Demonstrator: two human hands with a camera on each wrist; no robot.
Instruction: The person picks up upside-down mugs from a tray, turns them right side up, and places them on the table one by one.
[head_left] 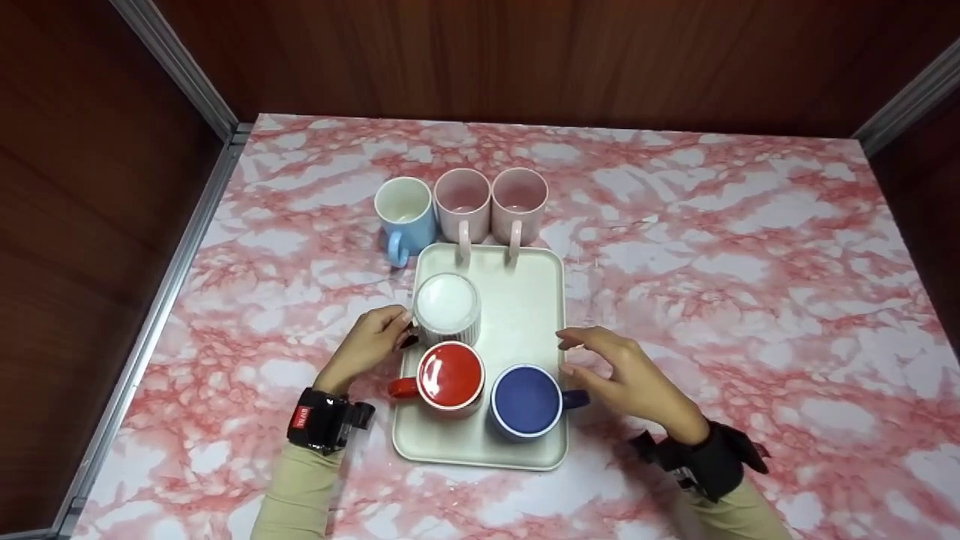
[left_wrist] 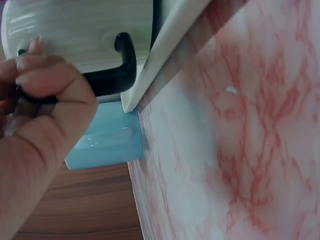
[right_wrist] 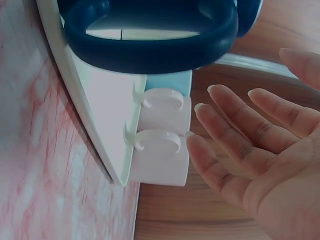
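Three mugs are sitting on a cream tray [head_left: 517, 300], w/ the person's hands working apart, 1 per side. L hand [head_left: 367, 341] is gripping the white mug [head_left: 448, 304] by its black handle [left_wrist: 112, 81], thumb & fingers curling round it; that mug is standing at the tray's L side, toward the far half. R hand [head_left: 626, 375] is holding nothing: fingers are spreading loosely, tips reaching about over the tray's R rim, near the dark blue mug [head_left: 526, 401] but apart from its handle [right_wrist: 150, 55] in the R wrist cam. Dark blue mug is resting near R, its handle pointing R past the rim. Red mug [head_left: 450, 375] is sitting to its L, just nearer the person than the white one, handle pointing L over the rim; can't tell if red & white are touching. Behind the tray, 3 more mugs are standing upright in a row: light blue mug [head_left: 416, 232] at L, then L pink mug [head_left: 463, 199] & R pink mug [head_left: 520, 196], all w/ handles facing the person, the pink ones' handles overhanging the tray's far edge. Everything's resting on a red/white marbled table [head_left: 712, 262], w/ a brown wood-grain panel [head_left: 525, 60] rising at the back.
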